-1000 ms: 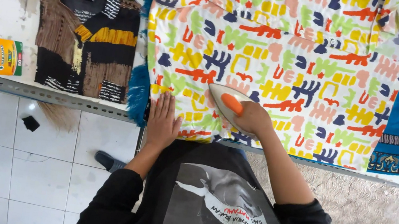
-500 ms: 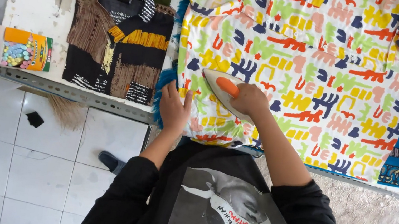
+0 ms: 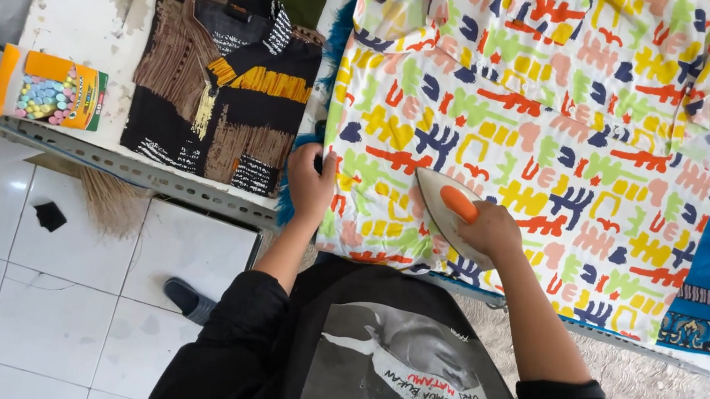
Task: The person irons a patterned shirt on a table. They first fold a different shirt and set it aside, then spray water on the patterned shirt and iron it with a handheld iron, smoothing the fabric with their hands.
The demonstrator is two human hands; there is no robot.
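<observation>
Right hand (image 3: pixel 491 231) was closed round the iron (image 3: pixel 446 210) by its orange handle, prob. heavy w/ hot sole, while left hand (image 3: pixel 312 185) pinned the soft, limp patterned shirt (image 3: pixel 539 115) at its edge.

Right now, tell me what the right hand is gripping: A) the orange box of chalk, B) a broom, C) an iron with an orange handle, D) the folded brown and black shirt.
C: the right hand closes around the orange handle of the iron, which rests on the colourful patterned shirt.

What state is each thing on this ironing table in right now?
Patterned shirt: spread flat.
Iron: soleplate down on the shirt, right hand on its handle.
Left hand: pressing the shirt's edge.
Brown striped shirt: folded.
Chalk box: lying flat.
</observation>
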